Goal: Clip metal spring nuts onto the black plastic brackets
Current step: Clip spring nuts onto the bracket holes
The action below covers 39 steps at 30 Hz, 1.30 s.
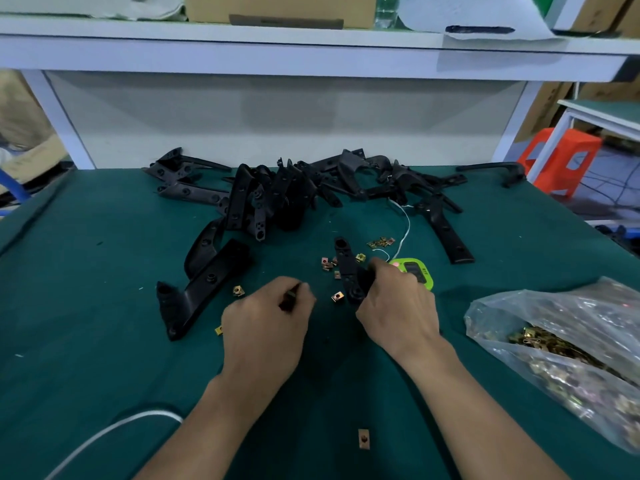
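Just left of the green timer (412, 271), the right hand (398, 306) clamps the thick end of a black bracket (346, 261). Farther left, the left hand (266, 320) pinches a small dark thing (289, 298) I cannot identify. The bracket looks stiff and light; the loose spring nuts (337, 296) beside it look tiny and springy, best pinched by their flats.

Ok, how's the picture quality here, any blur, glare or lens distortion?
Head view, distortion: the wide lens bows the shelf edge and splays the table sides. Head view, blur: the left hand and the small dark item it pinches are smeared; the right hand and its black bracket look sharper. Head view, light: the plastic bag glints; shadows are soft.
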Motion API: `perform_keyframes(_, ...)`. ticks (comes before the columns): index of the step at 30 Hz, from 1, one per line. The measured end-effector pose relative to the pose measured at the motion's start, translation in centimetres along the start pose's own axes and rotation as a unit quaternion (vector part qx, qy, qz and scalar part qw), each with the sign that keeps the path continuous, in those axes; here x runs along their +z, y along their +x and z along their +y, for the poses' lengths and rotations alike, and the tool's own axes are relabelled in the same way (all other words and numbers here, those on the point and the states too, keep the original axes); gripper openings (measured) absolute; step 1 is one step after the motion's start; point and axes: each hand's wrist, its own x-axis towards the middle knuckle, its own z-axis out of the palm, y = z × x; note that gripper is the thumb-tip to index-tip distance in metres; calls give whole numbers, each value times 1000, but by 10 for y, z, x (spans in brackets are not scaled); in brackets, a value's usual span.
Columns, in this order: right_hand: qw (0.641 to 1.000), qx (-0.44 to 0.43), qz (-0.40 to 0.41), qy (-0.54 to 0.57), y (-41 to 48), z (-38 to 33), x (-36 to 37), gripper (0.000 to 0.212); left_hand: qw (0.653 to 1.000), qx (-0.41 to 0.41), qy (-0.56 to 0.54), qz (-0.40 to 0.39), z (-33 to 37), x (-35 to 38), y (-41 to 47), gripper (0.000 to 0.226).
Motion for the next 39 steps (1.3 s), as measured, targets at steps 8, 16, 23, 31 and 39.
perform_keyframes(8, 998, -43, 3, 37, -3, -3, 0, 6, 967, -143, -206, -47, -3, -6, 7, 13)
perform_keyframes(16, 977, -124, -22, 173, -8, -10, -5, 11, 940, -183, -281, -61, -11, -2, 13, 22)
perform_keyframes(23, 935, -140, -40, 324, -12, -24, 4, 15, 890, -200, -393, -119, -11, 1, 14, 19)
perform_keyframes(31, 877, -24, -134, 461, -12, -26, -1, 15, 899, -206, -361, -137, -14, 5, 16, 18)
perform_keyframes(39, 990, -87, -79, 74, -2, 0, -12, 18, 873, -225, -416, -117, -29, -19, 28, 8)
